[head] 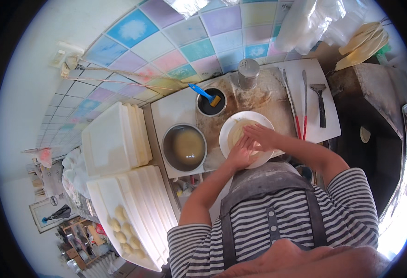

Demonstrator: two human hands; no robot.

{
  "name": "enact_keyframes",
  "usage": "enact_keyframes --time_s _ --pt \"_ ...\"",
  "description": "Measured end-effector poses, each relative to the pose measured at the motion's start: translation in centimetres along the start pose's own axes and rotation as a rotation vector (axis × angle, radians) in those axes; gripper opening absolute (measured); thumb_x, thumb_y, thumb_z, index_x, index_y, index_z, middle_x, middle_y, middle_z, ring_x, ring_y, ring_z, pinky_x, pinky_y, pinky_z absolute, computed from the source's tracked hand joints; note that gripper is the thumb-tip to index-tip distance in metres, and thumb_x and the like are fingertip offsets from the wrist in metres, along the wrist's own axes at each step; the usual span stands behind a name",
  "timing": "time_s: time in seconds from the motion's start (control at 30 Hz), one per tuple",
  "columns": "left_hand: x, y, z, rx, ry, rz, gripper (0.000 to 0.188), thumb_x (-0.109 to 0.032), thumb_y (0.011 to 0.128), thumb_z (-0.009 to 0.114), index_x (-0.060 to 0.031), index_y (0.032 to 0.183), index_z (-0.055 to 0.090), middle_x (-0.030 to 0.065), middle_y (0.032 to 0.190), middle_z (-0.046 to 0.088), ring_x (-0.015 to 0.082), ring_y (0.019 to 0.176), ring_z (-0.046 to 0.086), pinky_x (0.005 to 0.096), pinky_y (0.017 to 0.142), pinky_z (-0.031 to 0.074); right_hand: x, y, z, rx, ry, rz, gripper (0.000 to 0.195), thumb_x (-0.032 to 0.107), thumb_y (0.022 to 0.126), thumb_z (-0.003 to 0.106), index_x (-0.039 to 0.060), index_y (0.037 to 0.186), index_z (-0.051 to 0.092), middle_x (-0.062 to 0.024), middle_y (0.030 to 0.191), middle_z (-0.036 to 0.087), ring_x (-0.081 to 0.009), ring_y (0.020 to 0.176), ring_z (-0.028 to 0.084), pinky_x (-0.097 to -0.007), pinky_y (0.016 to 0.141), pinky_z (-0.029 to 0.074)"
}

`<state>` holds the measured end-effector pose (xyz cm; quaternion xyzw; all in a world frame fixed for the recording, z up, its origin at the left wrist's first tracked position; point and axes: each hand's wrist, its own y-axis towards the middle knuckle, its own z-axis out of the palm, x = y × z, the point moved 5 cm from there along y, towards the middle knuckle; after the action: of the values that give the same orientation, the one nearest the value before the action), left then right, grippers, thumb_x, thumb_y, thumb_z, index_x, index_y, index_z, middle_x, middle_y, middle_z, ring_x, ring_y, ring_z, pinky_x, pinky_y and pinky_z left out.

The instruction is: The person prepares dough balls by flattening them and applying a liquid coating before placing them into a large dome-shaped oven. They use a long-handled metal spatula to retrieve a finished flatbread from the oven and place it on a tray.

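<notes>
Both of my hands meet over a round white plate [225, 133] in front of me, on dough [237, 130] that lies flattened across it. My left hand [241, 153] reaches in from the lower left, its fingers touching my right hand [260, 137]. My right hand lies palm down with its fingers pointing left. What is under the palms is hidden. Behind the plate stands a metal bowl of dark liquid [208, 108] with a blue-handled brush [203, 93] in it. A metal pot [165, 147] holding cloudy liquid is to the left.
A metal shaker [248, 73] stands by the tiled wall. Red-handled tongs [305, 104] and a black-handled scraper [321, 106] lie at the right, beside a dark oven opening [356, 156]. Stacked white trays [137, 198] stand at the left; the lower-left one holds several dough balls [121, 237].
</notes>
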<state>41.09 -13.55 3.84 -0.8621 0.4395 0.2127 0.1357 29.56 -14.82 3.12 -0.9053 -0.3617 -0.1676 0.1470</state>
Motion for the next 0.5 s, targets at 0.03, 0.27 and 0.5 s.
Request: enact_keyframes --time_s 0.03,0.27,0.5 --pt "0.5 -0.9 0.1 -0.095 -0.010 -0.104 0.077 -0.041 0.074 0.055 0.0033 0.130 0.027 0.0211 0.137 0.023 0.0353 0.128 0.019 0.0426 0.106 0.015 0.7 -0.6 0.0 -0.066 0.011 0.044 0.080 0.045 0.077 0.052 0.0004 0.135 0.019 -0.0156 0.142 0.015 -0.0279 0.132 0.015 -0.0403 0.107 0.013" --pt "2.9 -3.1 0.6 -0.116 -0.024 -0.228 0.072 -0.041 0.082 0.048 0.0011 0.134 0.021 0.0198 0.140 0.017 0.0335 0.131 0.014 0.0412 0.106 0.013 1.9 -0.9 0.5 -0.077 -0.096 0.133 0.083 0.051 0.074 0.052 0.0003 0.133 0.024 -0.0135 0.142 0.018 -0.0248 0.132 0.016 -0.0395 0.107 0.013" --pt "4.8 -6.0 1.3 -0.382 -1.602 -0.610 0.073 -0.057 0.088 0.009 -0.0019 0.137 0.012 0.0106 0.145 0.008 0.0212 0.133 0.007 0.0427 0.106 0.005 5.0 3.9 1.9 -0.142 0.024 0.172 0.080 0.051 0.077 0.050 0.0017 0.134 0.023 -0.0122 0.143 0.017 -0.0227 0.132 0.015 -0.0382 0.107 0.012"
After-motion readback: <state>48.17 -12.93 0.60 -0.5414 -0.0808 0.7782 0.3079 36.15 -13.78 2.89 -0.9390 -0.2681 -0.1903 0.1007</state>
